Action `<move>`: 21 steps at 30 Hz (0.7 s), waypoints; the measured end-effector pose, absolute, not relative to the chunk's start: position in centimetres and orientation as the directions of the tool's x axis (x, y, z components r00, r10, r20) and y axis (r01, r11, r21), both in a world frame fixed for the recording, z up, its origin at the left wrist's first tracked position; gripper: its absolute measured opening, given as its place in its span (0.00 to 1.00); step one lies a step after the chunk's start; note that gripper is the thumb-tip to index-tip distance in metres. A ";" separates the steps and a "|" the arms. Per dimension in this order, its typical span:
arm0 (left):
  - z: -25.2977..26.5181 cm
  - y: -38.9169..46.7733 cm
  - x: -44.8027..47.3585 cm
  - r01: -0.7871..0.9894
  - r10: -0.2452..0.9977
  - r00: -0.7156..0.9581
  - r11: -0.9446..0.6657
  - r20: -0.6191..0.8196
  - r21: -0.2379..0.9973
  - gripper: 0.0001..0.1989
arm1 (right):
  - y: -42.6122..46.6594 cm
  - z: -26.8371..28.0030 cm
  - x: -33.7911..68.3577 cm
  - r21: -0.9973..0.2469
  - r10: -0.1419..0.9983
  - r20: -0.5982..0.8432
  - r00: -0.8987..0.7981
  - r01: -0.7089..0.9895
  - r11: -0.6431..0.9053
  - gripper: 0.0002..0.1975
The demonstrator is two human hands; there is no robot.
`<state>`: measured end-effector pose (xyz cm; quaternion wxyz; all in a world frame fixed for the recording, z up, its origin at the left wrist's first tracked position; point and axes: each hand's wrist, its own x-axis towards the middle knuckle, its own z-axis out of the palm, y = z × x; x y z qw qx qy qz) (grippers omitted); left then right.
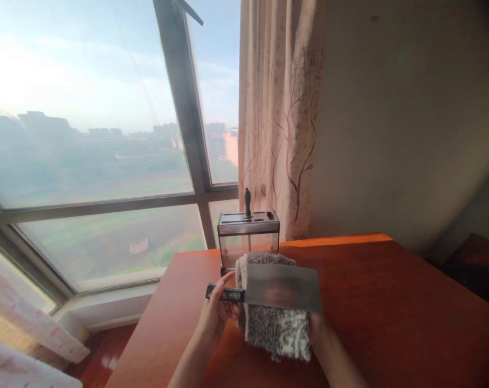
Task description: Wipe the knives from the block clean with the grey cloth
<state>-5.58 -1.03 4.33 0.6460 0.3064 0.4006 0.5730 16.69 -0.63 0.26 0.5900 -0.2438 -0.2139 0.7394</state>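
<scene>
My left hand (217,311) is closed round the black handle of a cleaver (282,288), held over the table with its broad, shiny blade pointing right. Behind and below the blade hangs a fluffy grey and white towel (274,328) with a pale edge band. At the towel's right side, my right hand (317,327) grips it near the blade's end; most of its fingers are hidden behind the cloth and blade. Just beyond the towel stands a knife block (249,226) with clear sides and a metal-rimmed top. One dark handle (247,203) sticks up from its slots.
The reddish-brown wooden table (373,312) spreads under both hands. A large window (107,210) lies to the left, with a patterned curtain (282,118) beyond the knife block. Another curtain (29,328) hangs at lower left. A plain wall (390,129) rises at the right.
</scene>
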 end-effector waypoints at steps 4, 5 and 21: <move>4.4 -0.6 -6.6 -0.509 0.993 -0.016 0.092 -0.116 0.856 0.30 | -0.6 2.6 17.8 -0.551 0.938 -0.126 -0.323 -0.763 -0.337 0.23; 4.3 -0.4 -6.8 -0.514 0.994 -0.026 0.082 -0.111 0.854 0.30 | -0.6 3.2 18.0 -0.537 0.927 -0.124 -0.354 -0.762 -0.362 0.25; 4.6 -1.1 -6.8 -0.537 0.990 0.112 0.135 -0.089 0.832 0.20 | -0.7 4.0 18.3 -0.504 0.930 -0.173 -0.325 -0.782 -0.367 0.20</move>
